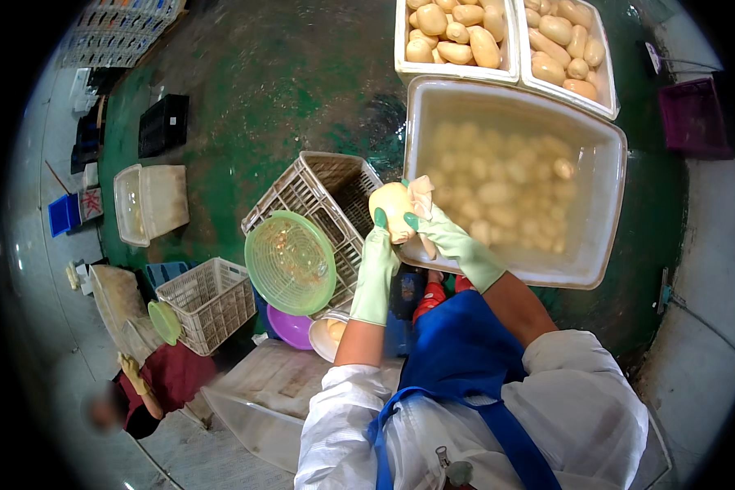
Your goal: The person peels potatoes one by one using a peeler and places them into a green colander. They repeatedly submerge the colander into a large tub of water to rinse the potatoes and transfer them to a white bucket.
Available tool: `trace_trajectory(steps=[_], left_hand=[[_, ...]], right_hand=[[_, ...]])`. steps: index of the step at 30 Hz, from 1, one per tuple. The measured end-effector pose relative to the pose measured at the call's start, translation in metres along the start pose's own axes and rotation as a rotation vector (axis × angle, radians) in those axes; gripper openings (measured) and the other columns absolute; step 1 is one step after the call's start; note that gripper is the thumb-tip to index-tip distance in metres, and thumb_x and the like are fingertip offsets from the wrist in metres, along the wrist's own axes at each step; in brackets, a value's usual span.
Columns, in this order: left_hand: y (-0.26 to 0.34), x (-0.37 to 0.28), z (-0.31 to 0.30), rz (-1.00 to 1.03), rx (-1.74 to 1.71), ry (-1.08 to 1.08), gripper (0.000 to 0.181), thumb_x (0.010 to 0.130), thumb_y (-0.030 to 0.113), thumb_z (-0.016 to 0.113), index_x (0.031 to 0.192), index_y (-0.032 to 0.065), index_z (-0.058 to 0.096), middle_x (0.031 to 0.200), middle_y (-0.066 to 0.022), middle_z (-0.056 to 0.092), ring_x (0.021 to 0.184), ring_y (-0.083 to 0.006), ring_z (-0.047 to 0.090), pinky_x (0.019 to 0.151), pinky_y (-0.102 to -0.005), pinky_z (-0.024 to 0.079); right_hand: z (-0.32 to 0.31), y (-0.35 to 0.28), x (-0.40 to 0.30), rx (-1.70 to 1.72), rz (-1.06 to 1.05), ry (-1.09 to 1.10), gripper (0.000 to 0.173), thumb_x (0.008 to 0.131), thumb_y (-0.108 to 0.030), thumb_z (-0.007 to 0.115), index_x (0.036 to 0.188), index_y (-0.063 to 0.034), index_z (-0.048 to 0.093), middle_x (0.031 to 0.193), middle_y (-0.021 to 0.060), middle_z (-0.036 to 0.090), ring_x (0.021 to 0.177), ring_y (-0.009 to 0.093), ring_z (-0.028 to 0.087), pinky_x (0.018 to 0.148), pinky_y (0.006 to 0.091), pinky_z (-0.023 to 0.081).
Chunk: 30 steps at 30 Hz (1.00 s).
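Note:
Both of my hands wear pale green rubber gloves with darker green fingertips. My left hand point(376, 257) grips a large peeled potato point(391, 207) from its near side. My right hand point(444, 236) holds the same potato's right side, with a pinkish cloth point(421, 196) bunched in its fingers. The potato is above the gap between a plastic crate and a big tub. Peeled potatoes point(496, 193) lie under cloudy water in the white tub point(615, 202), right of my hands. The fingers' far sides are partly hidden.
Two white boxes point(404, 72) of peeled potatoes stand beyond the tub. A grey crate point(337, 214), green strainer basket point(291, 262), purple basin point(289, 327) and white bucket point(320, 343) are on the left. Another person point(171, 376) is at lower left beside another crate point(211, 306).

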<state>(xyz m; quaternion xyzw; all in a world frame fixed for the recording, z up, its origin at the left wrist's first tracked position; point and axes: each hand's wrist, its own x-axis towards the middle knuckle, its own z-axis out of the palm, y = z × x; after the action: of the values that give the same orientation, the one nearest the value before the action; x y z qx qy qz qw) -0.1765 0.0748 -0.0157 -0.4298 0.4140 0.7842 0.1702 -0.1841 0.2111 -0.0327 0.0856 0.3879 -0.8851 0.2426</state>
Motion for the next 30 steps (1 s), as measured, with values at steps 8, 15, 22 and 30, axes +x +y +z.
trace_trajectory(steps=[8,15,22,30], left_hand=[[-0.041,0.025,0.0,0.204,0.209,-0.03,0.057,0.078,0.049,0.058,0.098,-0.0037,0.056,0.084,-0.0098,0.061,0.072,-0.0167,0.058,0.069,-0.0286,0.049],[-0.038,0.014,0.024,0.453,1.453,0.155,0.057,0.083,0.055,0.044,0.091,0.0012,0.062,0.084,-0.0218,0.061,0.078,-0.0385,0.059,0.068,-0.0415,0.047],[-0.038,-0.016,-0.013,0.353,1.171,-0.047,0.047,0.084,0.045,0.049,0.106,0.0043,0.06,0.088,-0.0142,0.065,0.082,-0.0239,0.062,0.073,-0.0306,0.046],[-0.037,-0.074,-0.174,-0.099,0.176,0.074,0.049,0.085,0.045,0.052,0.114,0.006,0.054,0.107,-0.0052,0.058,0.091,-0.0172,0.058,0.073,-0.0279,0.047]], right_hand=[[-0.018,0.014,0.014,0.184,0.13,0.4,0.051,0.085,-0.034,0.057,0.125,-0.0051,0.042,0.117,0.0048,0.049,0.107,0.013,0.047,0.087,0.0275,0.04],[-0.052,0.009,-0.003,0.325,0.131,0.156,0.05,0.083,-0.03,0.06,0.122,-0.0063,0.04,0.112,0.0038,0.049,0.097,0.014,0.051,0.082,0.0282,0.044],[-0.177,0.083,-0.004,0.219,0.083,0.009,0.032,0.085,-0.034,0.056,0.101,-0.0084,0.044,0.098,0.0034,0.047,0.083,0.014,0.048,0.07,0.0278,0.042],[-0.296,0.186,-0.02,-0.549,0.382,0.709,0.024,0.087,-0.02,0.055,0.104,-0.0151,0.039,0.099,0.0024,0.044,0.087,0.013,0.044,0.07,0.0249,0.041]])
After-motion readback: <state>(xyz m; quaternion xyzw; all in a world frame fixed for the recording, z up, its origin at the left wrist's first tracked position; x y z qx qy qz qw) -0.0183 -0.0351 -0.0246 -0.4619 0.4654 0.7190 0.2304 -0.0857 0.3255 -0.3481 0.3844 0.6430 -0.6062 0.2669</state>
